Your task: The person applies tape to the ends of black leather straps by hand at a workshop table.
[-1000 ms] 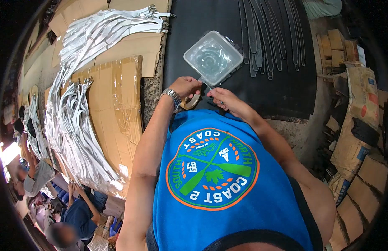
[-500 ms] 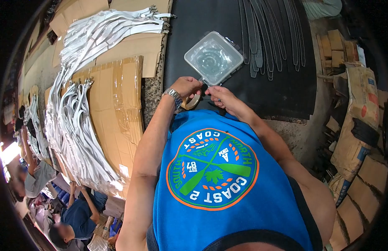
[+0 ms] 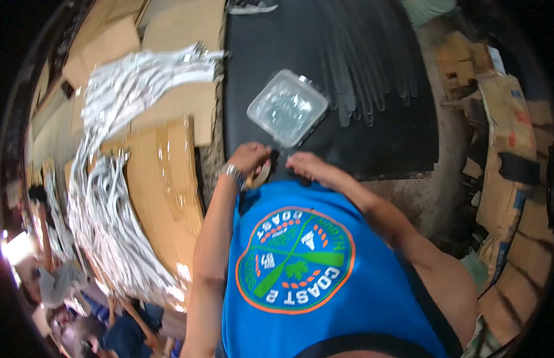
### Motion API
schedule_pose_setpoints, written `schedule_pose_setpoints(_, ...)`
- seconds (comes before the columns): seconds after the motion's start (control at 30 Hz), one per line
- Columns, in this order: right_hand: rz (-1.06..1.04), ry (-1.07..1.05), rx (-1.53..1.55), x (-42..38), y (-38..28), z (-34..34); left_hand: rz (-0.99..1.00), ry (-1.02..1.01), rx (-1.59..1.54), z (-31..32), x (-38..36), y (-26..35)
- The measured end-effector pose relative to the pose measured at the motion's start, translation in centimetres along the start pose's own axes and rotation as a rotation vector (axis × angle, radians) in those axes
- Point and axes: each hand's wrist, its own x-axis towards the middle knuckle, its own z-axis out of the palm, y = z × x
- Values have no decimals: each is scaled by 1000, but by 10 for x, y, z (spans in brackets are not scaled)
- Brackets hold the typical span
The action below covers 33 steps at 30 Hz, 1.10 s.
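On the black mat (image 3: 262,36), a square clear plastic box (image 3: 289,107) with a pale lid sits just beyond my hands. My left hand (image 3: 251,159), with a metal watch at its wrist, is closed near the box's front corner; what its fingers pinch is too small to name. Below it, partly hidden by the hand and wrist, is a roll of tape (image 3: 262,176). A short gap to the right, my right hand (image 3: 309,167) is closed too, its fingertips blurred and their contents unclear.
Dark stitched straps (image 3: 354,77) lie at the mat's upper right. White straps (image 3: 133,77) cover cardboard (image 3: 160,173) on the left. Stacked cardboard (image 3: 503,119) stands at right. Other people, one in a dark shirt (image 3: 127,337), are at lower left.
The view has shifted, so the box and mat sit lower and further left. My hands have moved slightly apart. Motion now blurs the straps and fingers.
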Motion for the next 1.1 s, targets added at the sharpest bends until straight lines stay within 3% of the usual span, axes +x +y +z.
schedule_pose_setpoints(0.1, -36, 34, -195, -8, 14, -9, -29, -30, -167, -4, -5, -14)
schedule_pose_setpoints(0.23, -228, 125, -442, -28, 17, -23, -46, 124, -439, -1, -23, -13)
schedule_pose_setpoints(0.4, -59, 357, -42, -50, 8, -36, 129, 342, -663, -17, -16, -20)
schedule_pose_setpoints(0.63, -254, 559, 229, -38, -14, -64, 203, 476, -907, -54, 35, -17)
schedule_pose_setpoints(0.97, -329, 562, 304, -6, -43, -84, 270, 345, -857, -62, 63, -7)
schedule_pose_setpoints(1.1, -316, 491, 308, 1, -52, -84, 236, 388, -847, -51, 56, 8)
